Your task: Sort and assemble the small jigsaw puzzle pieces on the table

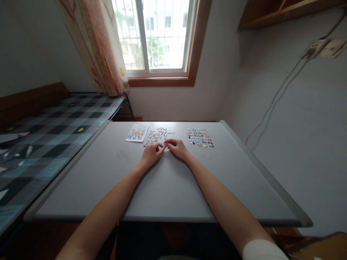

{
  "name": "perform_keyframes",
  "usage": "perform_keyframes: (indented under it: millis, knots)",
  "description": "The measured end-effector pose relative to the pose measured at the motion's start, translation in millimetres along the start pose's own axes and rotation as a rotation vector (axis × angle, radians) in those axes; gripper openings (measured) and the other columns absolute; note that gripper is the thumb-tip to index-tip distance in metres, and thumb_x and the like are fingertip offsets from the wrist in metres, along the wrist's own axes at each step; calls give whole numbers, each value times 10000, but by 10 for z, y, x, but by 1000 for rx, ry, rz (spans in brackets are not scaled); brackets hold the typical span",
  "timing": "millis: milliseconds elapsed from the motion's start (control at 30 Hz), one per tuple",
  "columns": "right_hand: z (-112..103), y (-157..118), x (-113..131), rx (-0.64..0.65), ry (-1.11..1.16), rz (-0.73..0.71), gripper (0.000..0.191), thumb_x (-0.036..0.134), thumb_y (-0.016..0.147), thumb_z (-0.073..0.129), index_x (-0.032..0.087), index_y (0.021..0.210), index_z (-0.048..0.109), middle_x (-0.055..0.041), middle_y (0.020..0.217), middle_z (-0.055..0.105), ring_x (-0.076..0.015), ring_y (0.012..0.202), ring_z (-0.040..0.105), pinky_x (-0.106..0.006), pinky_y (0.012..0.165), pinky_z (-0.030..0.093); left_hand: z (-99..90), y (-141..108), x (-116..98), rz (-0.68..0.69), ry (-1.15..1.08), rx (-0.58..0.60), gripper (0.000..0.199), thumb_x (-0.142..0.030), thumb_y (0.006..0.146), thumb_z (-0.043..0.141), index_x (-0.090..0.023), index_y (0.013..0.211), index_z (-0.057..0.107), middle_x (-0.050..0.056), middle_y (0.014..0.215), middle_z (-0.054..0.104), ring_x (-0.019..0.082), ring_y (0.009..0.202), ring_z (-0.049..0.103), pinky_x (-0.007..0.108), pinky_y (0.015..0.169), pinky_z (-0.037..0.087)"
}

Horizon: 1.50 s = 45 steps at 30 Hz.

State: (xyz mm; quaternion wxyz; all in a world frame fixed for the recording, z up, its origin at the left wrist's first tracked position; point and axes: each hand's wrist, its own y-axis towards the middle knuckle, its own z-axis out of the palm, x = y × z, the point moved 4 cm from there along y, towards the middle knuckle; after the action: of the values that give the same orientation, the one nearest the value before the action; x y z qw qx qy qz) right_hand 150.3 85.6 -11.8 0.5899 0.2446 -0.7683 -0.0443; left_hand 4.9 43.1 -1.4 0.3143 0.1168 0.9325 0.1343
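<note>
My left hand [152,153] and my right hand [176,147] meet over the table, fingertips nearly touching. Between them is a small jigsaw puzzle piece [164,144], pinched by the fingers of both hands and partly covered by them. Just beyond my hands lies a spread of loose jigsaw pieces [157,135], some hidden behind the fingers. Off to the right, a second group of jigsaw pieces [200,138] is laid out in rough rows. A printed picture card [137,133] with a colourful drawing rests flat to the left of the pieces.
The grey table [168,195] has raised side edges. Left of it stands a bed [62,122] with a checked cover. A window [162,36] and a patterned curtain [99,47] are behind. Cables [276,95] run down the right wall from a socket [316,48].
</note>
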Motion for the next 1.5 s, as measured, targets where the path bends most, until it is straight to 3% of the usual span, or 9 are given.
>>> perform_keyframes:
  millis: [1500]
  knots:
    - [-3, -22, 36, 21, -39, -17, 201, 228, 757, 543, 152, 863, 696, -34, 775, 686, -134, 700, 609, -247, 653, 465, -22, -6, -36, 11, 26, 5, 243, -368, 825, 530, -189, 794, 691, -6, 581, 602, 110, 541, 507, 225, 580, 350]
